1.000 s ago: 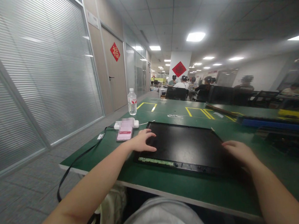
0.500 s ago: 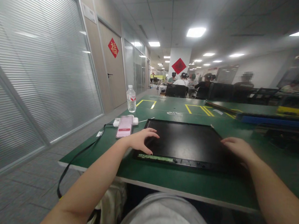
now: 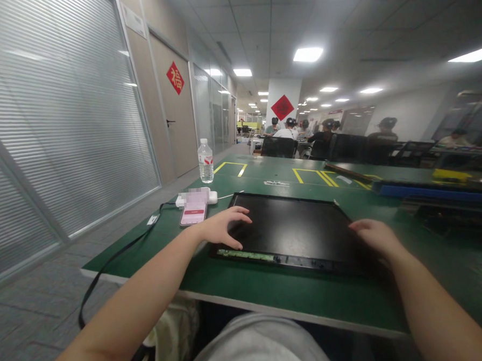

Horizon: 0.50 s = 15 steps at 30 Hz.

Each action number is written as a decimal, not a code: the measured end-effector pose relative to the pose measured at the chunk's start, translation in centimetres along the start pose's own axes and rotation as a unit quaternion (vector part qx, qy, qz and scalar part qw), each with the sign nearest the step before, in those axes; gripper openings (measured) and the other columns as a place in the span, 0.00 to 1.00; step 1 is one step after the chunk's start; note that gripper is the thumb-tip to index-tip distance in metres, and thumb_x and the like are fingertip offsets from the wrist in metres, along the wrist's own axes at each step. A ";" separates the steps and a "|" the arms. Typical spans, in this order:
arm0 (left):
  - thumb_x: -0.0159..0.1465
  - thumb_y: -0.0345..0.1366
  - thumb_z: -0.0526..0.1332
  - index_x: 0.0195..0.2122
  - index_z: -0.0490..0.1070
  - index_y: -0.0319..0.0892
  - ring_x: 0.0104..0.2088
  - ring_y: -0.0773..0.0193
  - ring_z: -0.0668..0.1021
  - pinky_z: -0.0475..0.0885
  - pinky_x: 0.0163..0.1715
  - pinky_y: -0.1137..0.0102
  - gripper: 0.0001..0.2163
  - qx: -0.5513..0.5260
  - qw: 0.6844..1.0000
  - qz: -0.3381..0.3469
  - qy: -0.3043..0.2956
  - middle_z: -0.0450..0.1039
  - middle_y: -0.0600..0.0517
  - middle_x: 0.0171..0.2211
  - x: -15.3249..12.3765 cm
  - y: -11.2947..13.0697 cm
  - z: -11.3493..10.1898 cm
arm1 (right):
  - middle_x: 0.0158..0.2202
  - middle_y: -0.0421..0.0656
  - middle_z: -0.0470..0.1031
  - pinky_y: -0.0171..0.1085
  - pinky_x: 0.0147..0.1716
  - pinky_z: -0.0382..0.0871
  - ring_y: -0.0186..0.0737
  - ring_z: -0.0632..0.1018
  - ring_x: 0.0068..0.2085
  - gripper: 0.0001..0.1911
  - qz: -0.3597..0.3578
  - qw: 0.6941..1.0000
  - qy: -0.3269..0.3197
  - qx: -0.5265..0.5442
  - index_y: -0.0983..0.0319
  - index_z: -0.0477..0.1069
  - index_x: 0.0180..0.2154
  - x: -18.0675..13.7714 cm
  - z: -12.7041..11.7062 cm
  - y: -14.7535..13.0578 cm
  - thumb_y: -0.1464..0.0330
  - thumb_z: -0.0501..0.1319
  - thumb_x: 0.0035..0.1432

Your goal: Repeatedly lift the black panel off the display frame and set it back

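Note:
A flat black panel lies on the green table in front of me, with a strip of green circuit board along its near edge. My left hand rests on the panel's near left corner, fingers spread and curved, thumb by the circuit strip. My right hand lies palm down on the panel's right edge, fingers loosely stretched. Neither hand holds anything.
A phone with a pink screen lies left of the panel, beside a white charger block with a black cable trailing off the table. A water bottle stands farther back. Blue and yellow items lie at right. Several people sit at desks behind.
The view has shifted slightly, so everything sits a little left and lower. My left hand's fingers curled a bit toward the panel's corner; both hands stay on the panel.

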State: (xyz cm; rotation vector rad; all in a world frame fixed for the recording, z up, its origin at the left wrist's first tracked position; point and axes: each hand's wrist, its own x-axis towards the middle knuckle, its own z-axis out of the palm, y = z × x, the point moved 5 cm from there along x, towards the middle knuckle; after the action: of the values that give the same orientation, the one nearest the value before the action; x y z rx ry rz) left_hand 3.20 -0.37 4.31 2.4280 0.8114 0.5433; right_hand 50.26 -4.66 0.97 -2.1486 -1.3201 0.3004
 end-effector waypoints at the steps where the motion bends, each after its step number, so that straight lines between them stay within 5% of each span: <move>1: 0.48 0.44 0.76 0.53 0.77 0.48 0.65 0.47 0.67 0.60 0.65 0.59 0.29 0.008 1.000 -0.006 0.010 0.63 0.45 0.66 0.1 -0.3 0.0 | 0.35 0.44 0.83 0.37 0.38 0.70 0.44 0.81 0.38 0.16 0.005 1.000 0.000 0.001 0.58 0.82 0.31 0.0 0.0 0.0 0.78 0.59 0.43; 7: 0.62 0.37 0.62 0.52 0.76 0.40 0.61 0.51 0.72 0.62 0.65 0.62 0.17 0.110 0.978 -0.117 0.132 0.69 0.39 0.59 0.6 -3.4 -0.6 | 0.35 0.44 0.83 0.36 0.36 0.69 0.44 0.80 0.37 0.14 0.023 0.999 0.005 0.027 0.58 0.82 0.31 0.0 0.2 0.1 0.77 0.60 0.45; 11: 0.61 0.34 0.61 0.55 0.73 0.39 0.60 0.48 0.73 0.63 0.63 0.59 0.21 0.137 0.962 -0.202 0.121 0.73 0.39 0.58 0.5 -4.7 -0.5 | 0.33 0.43 0.83 0.37 0.35 0.68 0.44 0.80 0.36 0.11 0.016 0.999 0.025 0.014 0.57 0.81 0.28 0.1 0.1 0.1 0.74 0.61 0.46; 15: 0.61 0.31 0.59 0.55 0.74 0.41 0.61 0.49 0.74 0.63 0.63 0.61 0.21 0.120 0.964 -0.206 0.117 0.74 0.42 0.59 0.5 -4.6 -0.4 | 0.32 0.42 0.83 0.37 0.33 0.68 0.43 0.80 0.35 0.11 0.014 0.999 0.034 0.022 0.56 0.81 0.27 0.3 0.3 0.3 0.73 0.61 0.44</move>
State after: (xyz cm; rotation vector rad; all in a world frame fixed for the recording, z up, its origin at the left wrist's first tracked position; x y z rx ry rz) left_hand 1.35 3.30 2.05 2.3283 1.5171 0.5995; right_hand 50.47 -4.40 0.55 -2.1229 -1.2354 0.2628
